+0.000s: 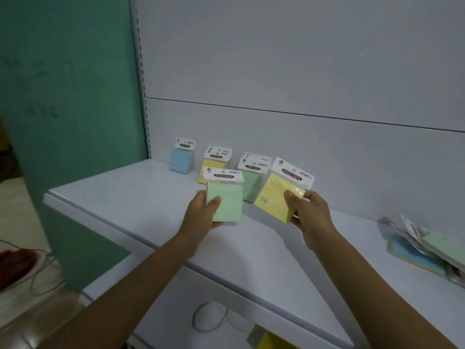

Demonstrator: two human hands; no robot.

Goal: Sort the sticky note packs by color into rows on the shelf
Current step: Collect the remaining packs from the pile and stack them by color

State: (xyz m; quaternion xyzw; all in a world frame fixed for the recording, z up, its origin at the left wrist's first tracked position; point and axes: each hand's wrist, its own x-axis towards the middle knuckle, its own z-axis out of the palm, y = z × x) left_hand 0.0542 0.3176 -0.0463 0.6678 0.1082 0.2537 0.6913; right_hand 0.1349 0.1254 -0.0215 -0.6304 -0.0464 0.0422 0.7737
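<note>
Separately, packs (229, 205) in both hands (200, 217)

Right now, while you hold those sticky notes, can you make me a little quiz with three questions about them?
1. True or false: the left hand holds a blue pack.
2. Which colour is the held pack in the right hand? A pink, B yellow, C blue.
3. Fill the gap: the leftmost standing pack at the back of the shelf is ____.
Key: 1 false, it grips a green pack. 2 B. 3 blue.
</note>
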